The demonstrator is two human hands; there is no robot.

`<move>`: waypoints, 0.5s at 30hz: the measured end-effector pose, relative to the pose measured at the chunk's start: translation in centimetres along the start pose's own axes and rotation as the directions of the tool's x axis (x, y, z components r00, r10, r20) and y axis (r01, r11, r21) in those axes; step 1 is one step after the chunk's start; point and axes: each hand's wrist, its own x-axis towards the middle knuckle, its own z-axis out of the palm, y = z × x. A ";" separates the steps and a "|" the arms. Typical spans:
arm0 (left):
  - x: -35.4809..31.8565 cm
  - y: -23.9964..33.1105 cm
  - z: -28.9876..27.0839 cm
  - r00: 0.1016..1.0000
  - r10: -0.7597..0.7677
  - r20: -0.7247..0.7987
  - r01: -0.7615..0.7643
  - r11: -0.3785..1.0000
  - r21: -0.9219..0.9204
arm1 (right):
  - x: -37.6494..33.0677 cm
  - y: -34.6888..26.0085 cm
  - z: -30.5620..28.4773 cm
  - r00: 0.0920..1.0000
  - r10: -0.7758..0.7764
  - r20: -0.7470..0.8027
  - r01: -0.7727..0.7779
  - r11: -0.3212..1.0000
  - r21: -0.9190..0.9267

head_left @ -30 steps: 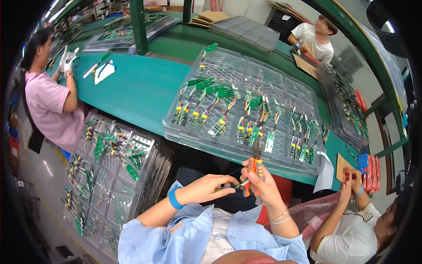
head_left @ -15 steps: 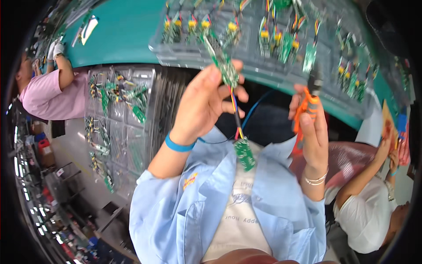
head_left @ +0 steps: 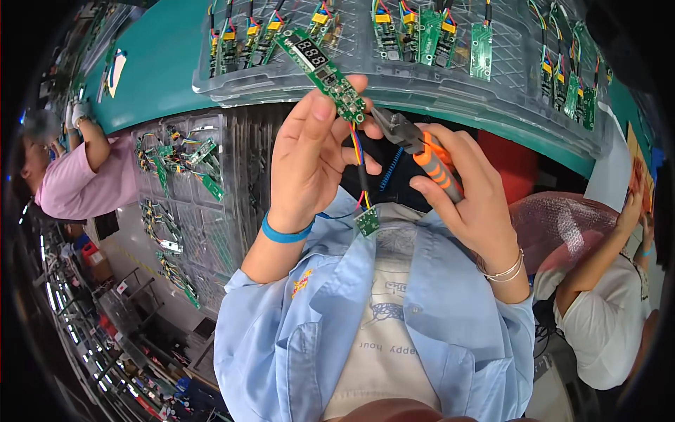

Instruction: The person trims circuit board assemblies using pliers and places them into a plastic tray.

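My left hand (head_left: 309, 151) pinches a long green circuit board (head_left: 325, 76) by its lower end, between thumb and fingers. A segmented digit display sits on the board's upper part. From that end a bundle of coloured wires in a black sleeve (head_left: 361, 172) hangs down to a small green circuit board (head_left: 367, 221). My right hand (head_left: 470, 190) is closed round the orange and grey handles of needle-nose pliers (head_left: 402, 131). Their dark jaws point left, close to the board's lower end by my left fingers; whether they touch it I cannot tell.
A clear plastic tray (head_left: 394, 83) of wired circuit boards lies on the green table (head_left: 165, 53). Left of me stand stacked trays (head_left: 211, 232) with more boards. A person in pink (head_left: 91, 165) works at the left, another in white (head_left: 598, 330) at the right.
My right hand has brought the pliers left and turned them toward the board's lower end. My left hand has moved slightly left, and the board's display side now faces up.
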 end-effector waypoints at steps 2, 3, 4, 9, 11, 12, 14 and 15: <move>0.2 -0.1 0.0 1.000 0.015 -0.013 -0.014 0.999 0.038 | 0.1 0.3 0.0 1.000 0.004 -0.016 -0.004 1.000 0.000; 0.3 -0.2 0.0 0.999 0.036 -0.005 -0.036 0.998 0.058 | 0.1 0.4 0.0 1.000 -0.003 -0.011 0.003 1.000 -0.016; 0.4 -0.2 -0.1 0.998 0.056 0.004 -0.056 0.995 0.078 | 0.2 0.5 0.0 1.000 -0.009 -0.005 0.009 0.999 -0.032; 0.7 -0.6 -0.1 0.992 0.127 -0.001 -0.125 0.981 0.147 | 0.4 1.0 -0.1 1.000 -0.015 0.015 0.016 0.997 -0.072; 0.8 -0.7 0.0 0.987 0.162 -0.019 -0.156 0.972 0.178 | 0.5 1.2 -0.1 1.000 -0.015 0.022 0.016 0.996 -0.082; 0.8 -0.7 -0.1 0.987 0.160 -0.019 -0.154 0.972 0.177 | 0.5 1.2 -0.1 1.000 -0.012 0.022 0.014 0.996 -0.083; 0.8 -0.8 -0.1 0.986 0.166 -0.005 -0.162 0.970 0.183 | 0.5 1.2 -0.1 1.000 -0.007 0.027 0.009 0.997 -0.083; 0.8 -0.8 0.0 0.986 0.169 0.003 -0.167 0.968 0.187 | 0.5 1.1 -0.1 1.000 -0.005 0.028 0.008 0.996 -0.083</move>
